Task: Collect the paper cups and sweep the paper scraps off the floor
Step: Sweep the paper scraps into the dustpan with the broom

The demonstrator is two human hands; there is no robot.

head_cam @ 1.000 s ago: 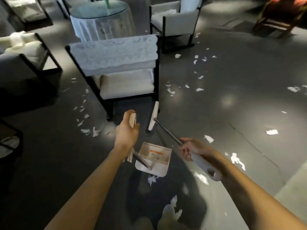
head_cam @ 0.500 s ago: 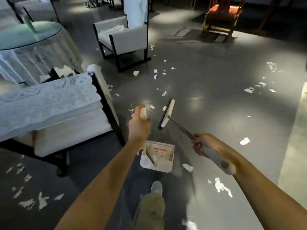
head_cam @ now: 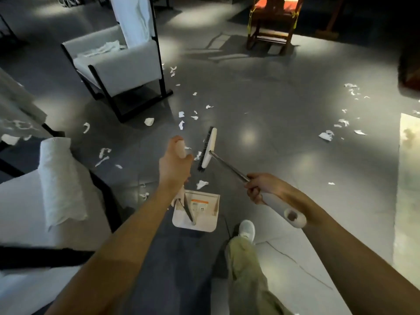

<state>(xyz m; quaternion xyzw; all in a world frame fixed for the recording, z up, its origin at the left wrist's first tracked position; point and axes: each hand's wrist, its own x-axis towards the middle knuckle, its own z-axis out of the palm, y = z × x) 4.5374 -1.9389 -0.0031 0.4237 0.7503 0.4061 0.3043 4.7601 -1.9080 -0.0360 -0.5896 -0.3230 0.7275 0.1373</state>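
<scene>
My left hand (head_cam: 175, 165) grips the white top of a long dustpan handle. The white dustpan (head_cam: 196, 213) hangs below it, just above the grey floor. My right hand (head_cam: 263, 187) grips the white grip of a broom with a metal shaft. Its white broom head (head_cam: 208, 147) with dark bristles hovers ahead of the dustpan. White paper scraps (head_cam: 181, 120) lie scattered on the floor ahead of the broom, one scrap (head_cam: 201, 184) between broom head and dustpan, and more scraps (head_cam: 326, 135) far right. No paper cups show.
A white armchair (head_cam: 118, 64) with a black frame stands ahead left. Another white chair (head_cam: 59, 178) is close on my left. A wooden chair (head_cam: 272, 23) stands at the back right. My right foot (head_cam: 246, 229) steps beside the dustpan. Open floor lies ahead right.
I have walked forward past the near chair. The far armchair and the scraps by it are closer. Both hands keep their grips; the broom head has risen and moved forward.
</scene>
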